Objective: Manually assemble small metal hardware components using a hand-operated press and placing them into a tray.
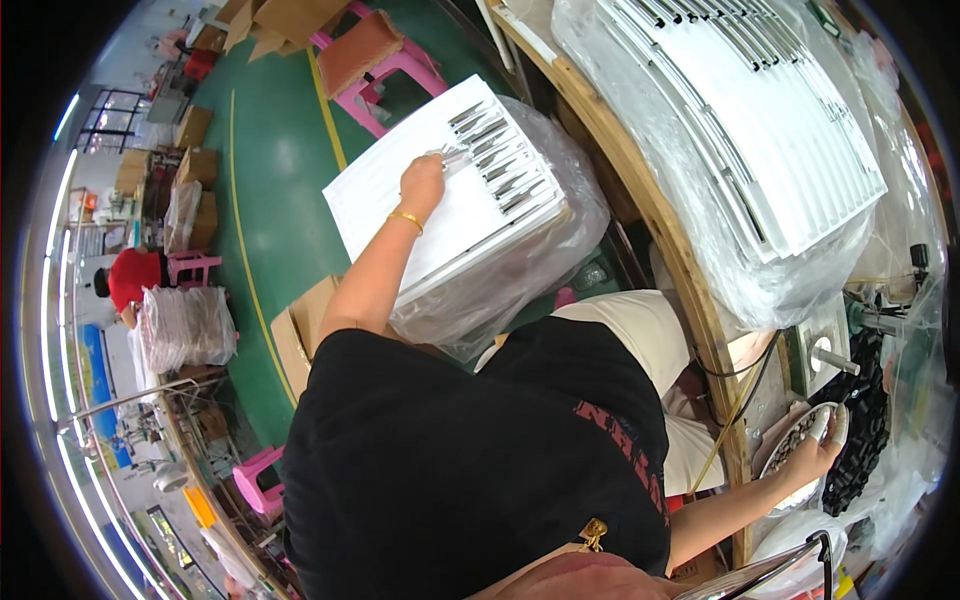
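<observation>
My left hand (423, 182) is closed at the near side of a white foam-like tray (375, 205). Slim shiny metal pieces (455, 158) stick out from its fingers. Beyond them, a row of short silver metal rods (508, 165) lies in the tray. At the lower right, my right hand (812, 460) reaches over a round bowl of small parts (793, 446). White covers show on its fingertips, which are drawn together over the parts. What they pinch, if anything, is too small to make out.
A plastic-wrapped stack lies under the left tray. On the wooden-edged bench (690, 270), another white tray (800, 130) holds long silver and black rods. A machine (822, 360) and a black chain-like heap (862, 430) lie near the bowl. A pink stool (375, 75) stands ahead; a person in red (135, 278) sits far left.
</observation>
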Demonstrator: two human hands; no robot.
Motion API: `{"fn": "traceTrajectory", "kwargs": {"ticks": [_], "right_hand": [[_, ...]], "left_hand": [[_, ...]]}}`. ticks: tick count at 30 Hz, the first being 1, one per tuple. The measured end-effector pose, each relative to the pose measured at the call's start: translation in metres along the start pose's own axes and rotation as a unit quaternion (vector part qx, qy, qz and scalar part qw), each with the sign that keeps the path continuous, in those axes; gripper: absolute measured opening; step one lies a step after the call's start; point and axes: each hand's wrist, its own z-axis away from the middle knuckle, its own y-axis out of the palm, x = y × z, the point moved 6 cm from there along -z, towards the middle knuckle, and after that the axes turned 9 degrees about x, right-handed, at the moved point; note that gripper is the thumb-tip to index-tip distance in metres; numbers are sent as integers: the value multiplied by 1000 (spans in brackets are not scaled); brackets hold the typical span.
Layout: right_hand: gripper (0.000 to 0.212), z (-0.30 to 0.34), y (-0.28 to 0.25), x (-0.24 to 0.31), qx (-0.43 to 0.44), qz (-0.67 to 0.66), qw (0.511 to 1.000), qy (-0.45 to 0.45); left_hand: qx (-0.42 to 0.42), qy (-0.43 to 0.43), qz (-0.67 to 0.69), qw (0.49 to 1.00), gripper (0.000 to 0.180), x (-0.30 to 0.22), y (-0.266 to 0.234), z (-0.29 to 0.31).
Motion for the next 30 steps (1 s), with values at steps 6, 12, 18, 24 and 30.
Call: {"fn": "traceTrajectory", "kwargs": {"ticks": [6, 12, 18, 24, 30], "right_hand": [[34, 1, 2, -8, 9, -62, 997, 45], [36, 15, 4, 11, -5, -56, 994, 97], [36, 18, 8, -12, 26, -15, 999, 43], [34, 17, 10, -29, 20, -41, 998, 50], [29, 31, 11, -11, 2, -133, 991, 3]], "left_hand": [[-92, 44, 12, 995, 35, -13, 30, 48], [-129, 36, 92, 987, 51, -18, 42, 58], [-199, 43, 141, 969, 47, -22, 23, 55], [-319, -184, 384, 847, 48, 61, 58, 58], [-232, -61, 335, 911, 68, 47, 92, 13]]}}
